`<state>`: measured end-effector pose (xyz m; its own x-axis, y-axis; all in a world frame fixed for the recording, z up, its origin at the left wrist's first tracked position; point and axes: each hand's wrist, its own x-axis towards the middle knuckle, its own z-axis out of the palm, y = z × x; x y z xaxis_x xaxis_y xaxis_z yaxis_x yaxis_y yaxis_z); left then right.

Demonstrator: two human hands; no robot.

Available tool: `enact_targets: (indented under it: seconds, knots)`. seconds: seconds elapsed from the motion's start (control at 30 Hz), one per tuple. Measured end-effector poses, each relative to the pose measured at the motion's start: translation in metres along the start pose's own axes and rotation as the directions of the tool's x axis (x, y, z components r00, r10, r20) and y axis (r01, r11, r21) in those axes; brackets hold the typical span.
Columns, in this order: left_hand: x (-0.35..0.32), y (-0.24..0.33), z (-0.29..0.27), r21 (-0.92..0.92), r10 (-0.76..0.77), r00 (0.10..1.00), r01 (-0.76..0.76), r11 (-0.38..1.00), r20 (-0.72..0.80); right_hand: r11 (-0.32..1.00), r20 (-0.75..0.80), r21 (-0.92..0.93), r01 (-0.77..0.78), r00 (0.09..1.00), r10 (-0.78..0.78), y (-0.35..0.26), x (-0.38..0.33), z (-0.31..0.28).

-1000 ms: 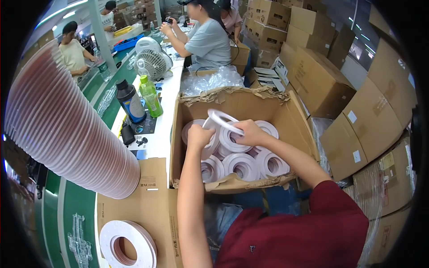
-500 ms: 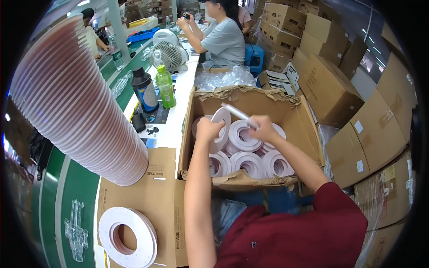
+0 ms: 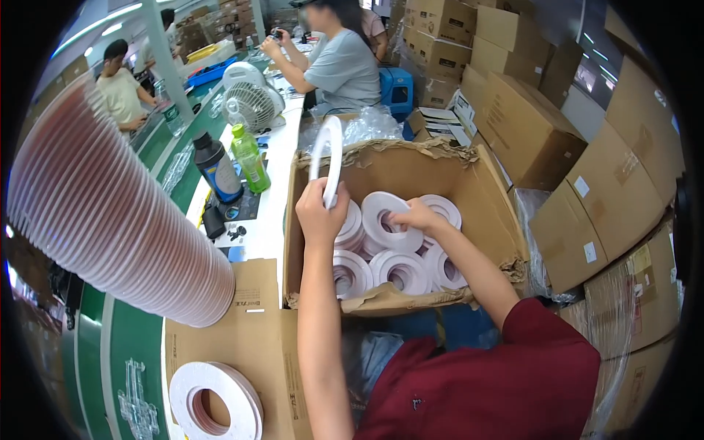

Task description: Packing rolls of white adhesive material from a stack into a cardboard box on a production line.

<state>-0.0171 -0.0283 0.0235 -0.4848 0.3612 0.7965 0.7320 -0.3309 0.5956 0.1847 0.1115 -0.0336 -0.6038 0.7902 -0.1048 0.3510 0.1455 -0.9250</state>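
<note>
My left hand (image 3: 320, 213) grips a flat white ring (image 3: 335, 158) and holds it upright above the near left part of an open cardboard box (image 3: 480, 194). Inside that box my right hand (image 3: 422, 215) has its fingers closed round the rim of another white ring (image 3: 372, 220), which is tilted over the others. Several stacks of the same rings (image 3: 416, 282) fill the bottom of the box. To the left, a tall leaning stack of pinkish-white rings (image 3: 125, 213) stands on a flat cardboard sheet (image 3: 268, 359), with a short stack of rings (image 3: 185, 400) nearer me.
Beyond the tall stack stand a dark bottle (image 3: 218, 172), a green bottle (image 3: 249, 158) and a white fan (image 3: 251, 99). A person in grey (image 3: 341, 70) sits farther along the table. Large cartons (image 3: 528, 132) are piled on the right, and a green conveyor (image 3: 132, 323) runs at left.
My left hand has raised its ring upward and left, turning it edge-on. My right hand has moved lower and left; the ring there now lies tilted over the stacks. The whole view has shifted slightly.
</note>
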Motion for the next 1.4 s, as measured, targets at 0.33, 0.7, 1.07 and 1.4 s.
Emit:
enact_targets:
  seconds: [0.33, 0.7, 1.07, 1.4]
  knots:
    - [-0.002, 0.009, 0.013, 0.11, 0.069, 0.882, -0.135, 0.985, 0.466, 0.936, 0.229, 0.331, -0.123, 0.972, 0.047, -0.006, 0.015, 0.008]
    - [-0.012, -0.002, 0.014, 0.229, 0.034, 0.839, -0.187, 0.955, 0.543, 0.928, 0.188, 0.346, -0.138, 0.979, 0.075, 0.006, 0.016, 0.009]
    - [-0.015, -0.01, 0.02, 0.517, -0.227, 0.676, -0.264, 0.814, 0.702, 0.921, 0.087, 0.381, -0.085, 0.995, 0.055, -0.008, 0.022, -0.002]
    - [-0.012, -0.04, 0.002, -0.481, -0.78, 0.533, 0.805, 0.348, 0.328, 0.719, 0.075, 0.683, 0.131, 0.966, -0.247, -0.031, -0.01, -0.023]
